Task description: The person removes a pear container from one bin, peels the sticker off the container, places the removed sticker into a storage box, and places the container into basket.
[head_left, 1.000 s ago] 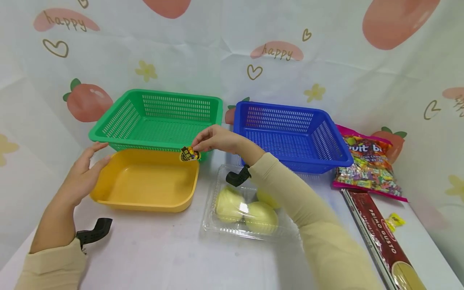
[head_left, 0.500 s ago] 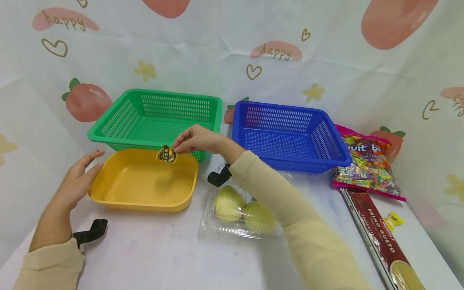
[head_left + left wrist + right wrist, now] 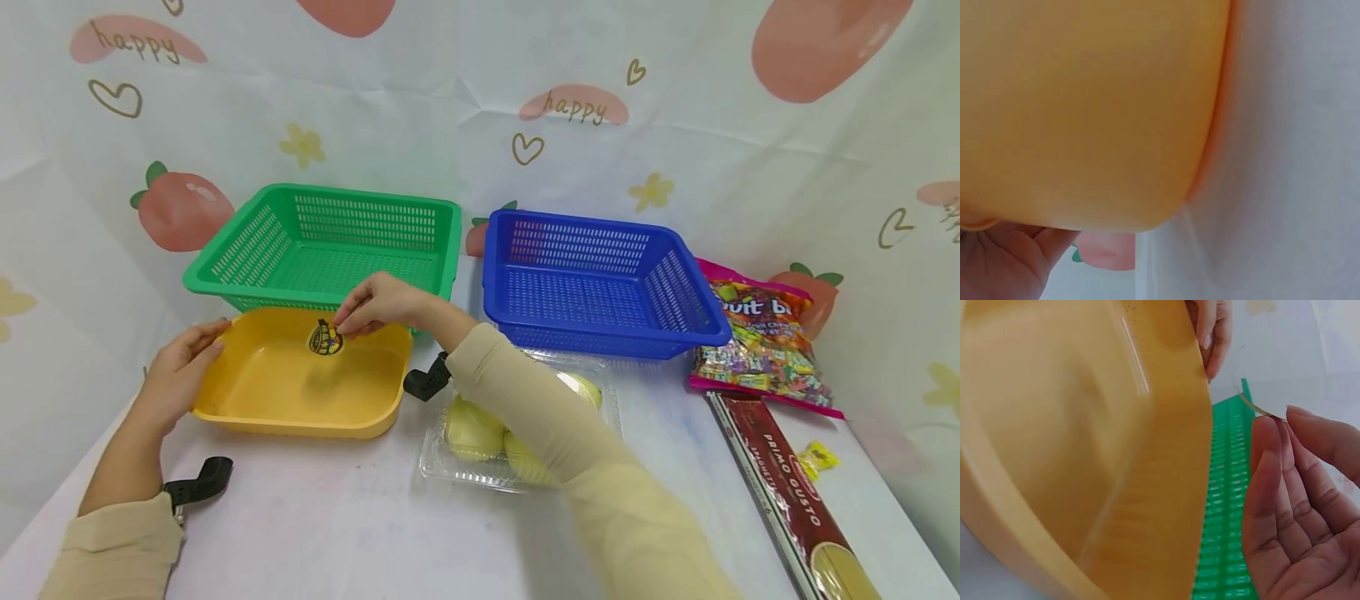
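Note:
My right hand (image 3: pixel 381 302) pinches a small black-and-yellow fruit sticker (image 3: pixel 325 337) between thumb and fingertips, above the yellow plastic basin (image 3: pixel 300 427). In the right wrist view the sticker (image 3: pixel 1263 412) shows nearly edge-on, as a thin curved strip. My left hand (image 3: pixel 178 371) holds the basin's left end, its fingers bent at the rim; the left wrist view has the hand (image 3: pixel 1007 265) partly hidden behind the basin wall. Under my right forearm lies a clear plastic box (image 3: pixel 442 471) of pale yellow-green, rounded fruit (image 3: pixel 472 431).
Behind the basin stands a green slotted basket (image 3: pixel 337 267), with a blue one (image 3: pixel 577 292) to its right. A bag of fruit chews (image 3: pixel 761 342), a spaghetti pack (image 3: pixel 787 492) and a small yellow wrapped candy (image 3: pixel 817 458) lie at the right.
My right hand has carried the sticker left and lower over the basin. The left hand's fingers, spread apart before, have drawn together at the basin's rim.

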A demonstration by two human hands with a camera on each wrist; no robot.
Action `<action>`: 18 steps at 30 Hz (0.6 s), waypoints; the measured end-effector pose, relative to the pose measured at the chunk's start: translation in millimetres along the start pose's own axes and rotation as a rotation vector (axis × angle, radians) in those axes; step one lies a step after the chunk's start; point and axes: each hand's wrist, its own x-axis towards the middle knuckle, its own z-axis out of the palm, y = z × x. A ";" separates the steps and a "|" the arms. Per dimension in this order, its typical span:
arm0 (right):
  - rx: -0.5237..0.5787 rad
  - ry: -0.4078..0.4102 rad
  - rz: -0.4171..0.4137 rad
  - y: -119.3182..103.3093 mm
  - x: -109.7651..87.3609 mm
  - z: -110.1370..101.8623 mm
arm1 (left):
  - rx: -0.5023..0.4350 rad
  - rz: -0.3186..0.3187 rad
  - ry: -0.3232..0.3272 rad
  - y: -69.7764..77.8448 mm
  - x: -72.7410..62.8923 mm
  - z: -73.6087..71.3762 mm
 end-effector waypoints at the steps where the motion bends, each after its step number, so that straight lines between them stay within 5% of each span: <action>1: 0.000 -0.001 0.006 0.3 1.1 1.1 | -0.002 -0.005 0.007 0.3 -0.3 0.7; 18: -0.009 -0.011 0.026 -2.8 16.7 24.9 | -0.020 -0.055 -0.001 4.2 -0.6 4.2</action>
